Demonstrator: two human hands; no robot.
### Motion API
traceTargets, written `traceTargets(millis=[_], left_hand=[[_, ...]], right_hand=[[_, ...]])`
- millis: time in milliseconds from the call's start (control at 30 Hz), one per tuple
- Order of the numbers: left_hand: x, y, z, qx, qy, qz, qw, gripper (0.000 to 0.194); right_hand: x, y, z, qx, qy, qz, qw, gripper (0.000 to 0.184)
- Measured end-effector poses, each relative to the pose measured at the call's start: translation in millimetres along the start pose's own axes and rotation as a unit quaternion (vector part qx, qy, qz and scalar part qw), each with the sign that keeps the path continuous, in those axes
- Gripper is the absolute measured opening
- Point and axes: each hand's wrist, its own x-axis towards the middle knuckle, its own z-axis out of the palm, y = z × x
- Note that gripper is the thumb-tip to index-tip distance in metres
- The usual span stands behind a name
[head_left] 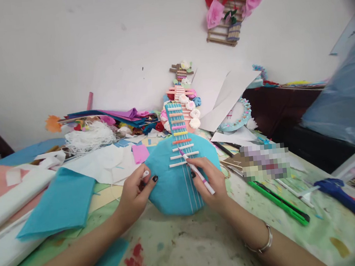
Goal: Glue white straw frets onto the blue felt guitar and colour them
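A blue paper-covered craft instrument [167, 193] shaped like a lute is propped up in front of me, with white strings down its front. Coloured sticks lie across its neck, and white sticks [184, 155] cross the upper body. My left hand [135, 188] is closed on the instrument's left edge, and a white marker cap [145, 174] pokes out between its fingers. My right hand [212, 178] grips a white felt-tip marker [206, 184] with a purple tip. That tip is at the white sticks; whether it touches one I cannot tell.
Left are folded blue paper [60, 200], white paper rolls [22, 200] and a heap of white string [89, 136]. To the right lie a green box cutter [280, 202] and a blue-handled glue gun [346, 198]. Flower-covered crafts [190, 106] stand behind the instrument, against the wall.
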Motion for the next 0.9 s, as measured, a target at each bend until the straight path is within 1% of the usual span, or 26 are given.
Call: traceTargets(millis=[100, 233, 300, 467, 633, 667, 800, 833, 900], left_hand=[[-0.5, 1.0, -0.2, 0.000, 0.007, -0.004, 1.000, 0.031], [-1.6, 2.0, 0.3, 0.005, 0.013, -0.002, 1.000, 0.031], [-1.8, 2.3, 0.8, 0.009, 0.016, -0.001, 1.000, 0.031], [-1.3, 3.1, 0.9, 0.018, 0.017, -0.003, 1.000, 0.034], [-1.7, 2.9, 0.0, 0.025, 0.017, 0.010, 0.999, 0.033], [-1.8, 2.9, -0.1, 0.026, 0.017, 0.011, 0.999, 0.033], [-1.6, 4.2, -0.1, 0.031, 0.020, 0.015, 0.999, 0.034], [-1.5, 4.8, -0.1, 0.033, 0.021, 0.017, 0.999, 0.034], [-1.3, 6.2, 0.0, 0.037, 0.025, 0.019, 0.999, 0.035]], right_hand=[[0.4, 0.1, 1.5, -0.007, 0.001, 0.005, 1.000, 0.033], [-0.3, 0.3, 1.7, -0.033, 0.053, 0.024, 0.998, 0.030], [-0.2, -0.6, 1.5, -0.042, 0.062, 0.024, 0.997, 0.030], [0.4, -4.0, 2.4, -0.035, 0.016, 0.004, 0.999, 0.032], [0.0, -4.1, 2.5, -0.037, 0.057, 0.036, 0.997, 0.030], [0.1, -4.2, 2.4, -0.037, 0.056, 0.035, 0.997, 0.030], [0.5, -5.9, 2.6, -0.032, -0.003, 0.007, 0.999, 0.032], [0.4, -6.2, 2.8, -0.034, -0.010, 0.007, 0.999, 0.032], [-0.1, -5.7, 3.3, -0.039, 0.006, 0.023, 0.999, 0.031]])
